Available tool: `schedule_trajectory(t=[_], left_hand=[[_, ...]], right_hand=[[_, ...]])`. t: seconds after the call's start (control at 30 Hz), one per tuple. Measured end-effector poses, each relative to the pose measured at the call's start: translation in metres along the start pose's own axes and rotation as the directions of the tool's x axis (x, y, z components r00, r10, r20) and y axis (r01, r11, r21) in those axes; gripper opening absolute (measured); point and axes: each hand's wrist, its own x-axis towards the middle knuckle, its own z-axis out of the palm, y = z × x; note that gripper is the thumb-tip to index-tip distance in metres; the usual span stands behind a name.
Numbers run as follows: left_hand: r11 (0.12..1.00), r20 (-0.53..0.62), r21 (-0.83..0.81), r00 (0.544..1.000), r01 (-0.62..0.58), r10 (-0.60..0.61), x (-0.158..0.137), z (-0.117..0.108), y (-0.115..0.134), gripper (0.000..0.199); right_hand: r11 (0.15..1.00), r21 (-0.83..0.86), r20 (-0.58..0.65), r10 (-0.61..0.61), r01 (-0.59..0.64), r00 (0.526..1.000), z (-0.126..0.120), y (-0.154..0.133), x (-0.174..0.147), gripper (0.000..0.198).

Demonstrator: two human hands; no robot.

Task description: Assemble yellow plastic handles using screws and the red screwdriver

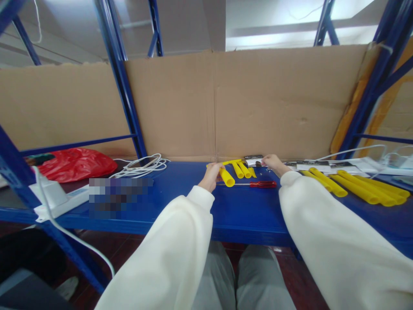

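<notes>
Blue steel shelving (180,202) backed with flattened cardboard (258,103) serves as the desk, and the red-handled screwdriver (262,184) lying on it is a handy landmark. Just left of that screwdriver, the left hand (211,175) has its grip closed round a short yellow tube (227,177), lifted slightly off the blue surface. Just behind the screwdriver, the right hand (274,163) rests fingertips on a small dark part (254,159); whether that grip is pinching it or only touching, I cannot tell.

More short yellow tubes (242,168) lie loose between the hands. Being round, they would likely roll if nudged, and a sleeve sweeping across could knock the screwdriver toward the shelf's front edge. Well to the right of the screwdriver, long yellow tubes (355,186) could be dragged the same way by the right forearm.

Far left of the screwdriver, a patch is blurred out beside white cables (142,167) and a red bag (75,163). The small dark part is too tiny to identify, and both palms face away.
</notes>
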Motion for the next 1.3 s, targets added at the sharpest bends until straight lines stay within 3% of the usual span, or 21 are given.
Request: schedule_trajectory(t=[0.1, 0.17, 0.3, 0.4, 0.63, 0.77, 0.83, 0.9, 1.03, 1.13, 1.3], left_hand=[[1.0, 0.022, -0.004, 1.0, 0.014, -0.014, -0.003, 0.0, 0.001, 0.014], [1.0, 0.028, -0.013, 1.0, 0.011, -0.011, -0.004, 0.0, 0.002, 0.015], [0.999, 0.015, -0.036, 1.0, -0.002, 0.003, -0.005, 0.0, 0.001, 0.019], [0.999, 0.014, -0.038, 1.0, 0.003, -0.002, -0.005, 0.001, 0.001, 0.019], [0.999, -0.009, -0.033, 1.0, 0.027, -0.028, -0.012, 0.002, 0.006, 0.044], [0.999, 0.045, -0.025, 0.998, 0.041, -0.04, -0.011, 0.0, 0.007, 0.02], [0.998, 0.044, -0.016, 0.997, 0.063, -0.062, -0.011, 0.0, 0.008, 0.01], [0.998, 0.035, -0.006, 0.997, 0.063, -0.063, -0.01, -0.001, 0.009, 0.007], [0.997, 0.01, 0.072, 1.0, 0.017, -0.018, -0.009, -0.007, 0.008, 0.011], [0.975, -0.007, 0.22, 1.0, 0.024, -0.023, -0.006, -0.014, 0.005, 0.012], [0.869, 0.013, 0.494, 1.0, 0.017, -0.028, 0.001, -0.022, 0.001, 0.017]], right_hand=[[0.924, -0.302, 0.202, -0.179, 0.235, 0.963, 0.004, 0.001, 0.002, 0.017], [0.844, -0.408, 0.329, -0.219, 0.348, 0.919, 0.008, 0.0, 0.003, 0.019], [0.762, -0.502, 0.368, -0.24, 0.409, 0.898, 0.015, -0.006, 0.001, 0.038], [0.75, -0.512, 0.353, -0.26, 0.418, 0.899, 0.015, -0.011, -0.004, 0.048], [0.807, -0.499, 0.236, -0.225, 0.316, 0.945, 0.004, -0.013, -0.014, 0.028], [0.845, -0.444, 0.161, -0.253, 0.299, 0.954, -0.005, -0.014, -0.026, 0.017], [0.853, -0.397, 0.223, -0.269, 0.339, 0.937, -0.012, -0.016, -0.038, 0.013], [0.851, -0.351, 0.364, -0.261, 0.391, 0.894, -0.019, -0.019, -0.051, 0.012], [0.862, -0.305, 0.564, -0.18, 0.406, 0.806, -0.03, -0.024, -0.08, 0.029], [0.853, -0.324, 0.595, -0.152, 0.408, 0.789, -0.033, -0.025, -0.095, 0.038], [0.827, -0.306, 0.615, -0.206, 0.471, 0.761, -0.03, -0.024, -0.106, 0.033]])
